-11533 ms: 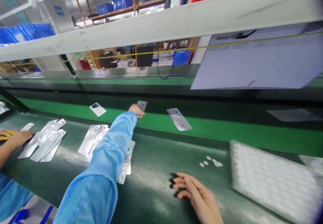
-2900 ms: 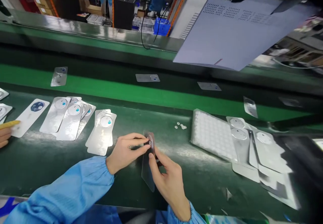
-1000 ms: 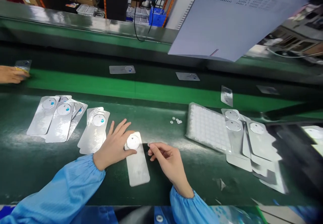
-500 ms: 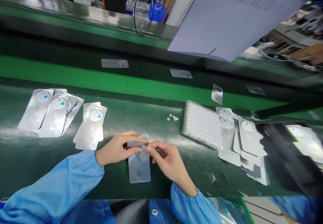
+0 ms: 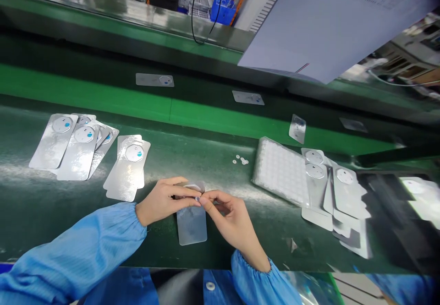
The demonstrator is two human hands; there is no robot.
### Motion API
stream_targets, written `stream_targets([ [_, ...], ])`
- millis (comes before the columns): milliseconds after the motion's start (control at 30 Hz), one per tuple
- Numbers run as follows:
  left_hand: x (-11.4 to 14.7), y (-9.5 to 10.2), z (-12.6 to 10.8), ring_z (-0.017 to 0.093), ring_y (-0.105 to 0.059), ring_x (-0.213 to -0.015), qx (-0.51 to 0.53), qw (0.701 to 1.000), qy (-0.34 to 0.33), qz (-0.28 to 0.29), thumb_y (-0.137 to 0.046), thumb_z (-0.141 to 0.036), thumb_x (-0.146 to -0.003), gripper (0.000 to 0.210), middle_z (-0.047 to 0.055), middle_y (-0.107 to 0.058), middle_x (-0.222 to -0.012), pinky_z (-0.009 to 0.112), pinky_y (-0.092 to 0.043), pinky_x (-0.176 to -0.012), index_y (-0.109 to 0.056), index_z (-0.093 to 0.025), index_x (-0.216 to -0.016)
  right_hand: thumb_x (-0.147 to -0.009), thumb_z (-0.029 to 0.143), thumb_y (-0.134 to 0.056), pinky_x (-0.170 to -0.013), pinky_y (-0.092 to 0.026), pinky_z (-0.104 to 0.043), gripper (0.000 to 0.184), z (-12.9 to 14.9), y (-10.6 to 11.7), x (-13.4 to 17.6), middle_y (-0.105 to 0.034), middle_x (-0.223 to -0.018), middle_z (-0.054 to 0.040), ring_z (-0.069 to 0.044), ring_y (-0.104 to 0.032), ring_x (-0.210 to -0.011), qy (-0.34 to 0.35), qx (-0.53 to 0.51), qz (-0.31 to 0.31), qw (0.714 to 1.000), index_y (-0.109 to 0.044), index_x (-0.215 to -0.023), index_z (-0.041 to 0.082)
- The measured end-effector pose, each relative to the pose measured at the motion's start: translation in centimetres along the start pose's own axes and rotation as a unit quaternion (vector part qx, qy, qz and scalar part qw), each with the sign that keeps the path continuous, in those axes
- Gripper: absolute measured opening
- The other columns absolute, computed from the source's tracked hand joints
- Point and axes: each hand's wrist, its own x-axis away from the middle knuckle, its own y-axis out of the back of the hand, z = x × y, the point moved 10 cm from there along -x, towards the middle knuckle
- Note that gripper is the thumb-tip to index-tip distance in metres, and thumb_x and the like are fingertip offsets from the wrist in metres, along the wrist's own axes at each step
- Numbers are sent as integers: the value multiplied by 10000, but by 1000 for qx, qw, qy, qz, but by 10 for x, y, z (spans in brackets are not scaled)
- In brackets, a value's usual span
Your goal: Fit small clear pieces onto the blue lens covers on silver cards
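Note:
A flat silver plate (image 5: pixel 191 229) with rounded corners lies on the bench in front of me, its upper part partly covered by my hands. Over that part, my left hand (image 5: pixel 165 202) reaches in from the left, thumb and fingers pressed together. My right hand (image 5: pixel 228 215) comes from the right in a thumb-and-finger pinch. A tiny bluish-white piece (image 5: pixel 197 199) shows where the fingertips of both hands meet; its kind is too small to tell. What lies inside the left fingers is hidden.
Silver plates with round labels (image 5: pixel 84 135) lie in piles at left, with more plates (image 5: pixel 345 195) at right. A bagged white tray (image 5: pixel 280 170) stands beside small white discs (image 5: pixel 244 161). A hanging sheet (image 5: pixel 302 30) is above; another person's blue sleeve (image 5: pixel 402 284) is at lower right.
The left fingers have closed down, covering the grey piece that showed between them. Both hands stay together over the plate. The view has shifted slightly.

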Motion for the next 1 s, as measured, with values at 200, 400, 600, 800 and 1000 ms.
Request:
stream_targets([
  [200, -3, -1, 7, 204, -732, -985, 47, 997, 65, 13, -879, -262, -766, 444, 63, -780, -1123, 276, -562, -885, -777, -235, -1197, -955, 449, -617, -560, -463, -245, 306, 11, 8, 0, -736, -800, -41, -153, -611, -642, 20, 87, -19, 996, -733, -848, 187],
  [400, 0, -5, 19, 168, -700, -810, 39, 989, 139, 39, -898, -276, -735, 591, 25, -792, -1080, 248, -554, -737, -721, -266, -1299, -966, 419, -588, -478, -391, -236, 304, 10, 4, -3, -731, -762, -25, -118, -535, -526, 18, 160, -2, 987, -730, -835, 184],
  [600, 3, -9, 25, 129, -592, -651, 47, 981, 177, 60, -882, -342, -751, 677, -12, -768, -923, 226, -491, -616, -652, -295, -1387, -952, 406, -608, -486, -415, -239, 282, 10, 3, -3, -739, -748, -23, -126, -572, -524, 13, 152, -21, 988, -731, -821, 188],
  [800, 7, -12, 31, 148, -628, -691, 102, 969, 216, 62, -859, -365, -769, 839, 4, -761, -921, 251, -528, -658, -496, -290, -1523, -929, 419, -646, -495, -438, -249, 275, 8, 5, -4, -740, -721, -23, -124, -568, -503, 19, 153, -35, 987, -735, -793, 197],
  [1000, 11, -12, 34, 140, -626, -658, 181, 950, 252, 38, -822, -309, -800, 814, -1, -733, -790, 239, -508, -630, -474, -224, -1531, -819, 518, -771, -473, -501, -239, 351, -10, 8, -11, -751, -769, -62, -194, -691, -658, -32, 32, -42, 998, -738, -924, 184],
])
